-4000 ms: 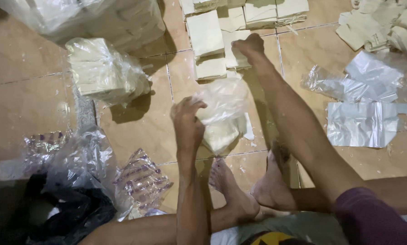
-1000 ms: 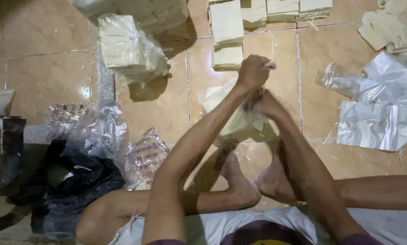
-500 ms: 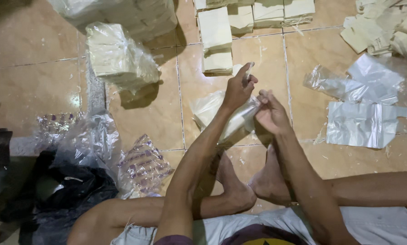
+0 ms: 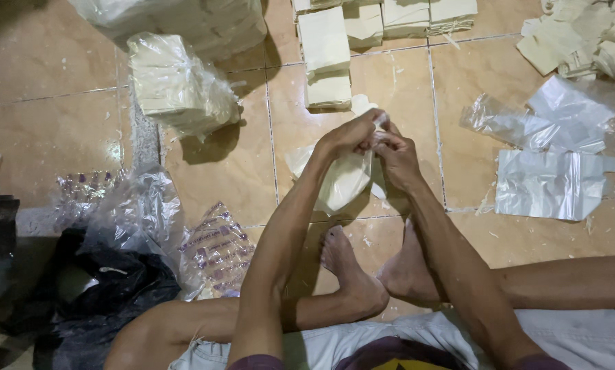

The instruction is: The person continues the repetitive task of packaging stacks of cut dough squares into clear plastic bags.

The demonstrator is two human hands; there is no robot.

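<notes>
Both the left hand [image 4: 345,137] and right hand [image 4: 395,156] pinch shut on the neck of the clear plastic bag of pale sheets [image 4: 338,179], which hangs below them over the tiled floor [image 4: 211,178], its long axis running toward the person's feet.

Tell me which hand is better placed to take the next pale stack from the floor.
The left hand, probably: the nearest pale stack lies just beyond it. The right hand sits farther off. Both pinch the bag.

The floor tiles [image 4: 61,130] are showing a glossy, smooth tan glaze. The bag [image 4: 338,181] being pinched is looking like thin, clear, crinkly plastic, as are the flat sheets [image 4: 544,185]. The stacked blocks [image 4: 324,41] are appearing matt, pale and papery.
</notes>
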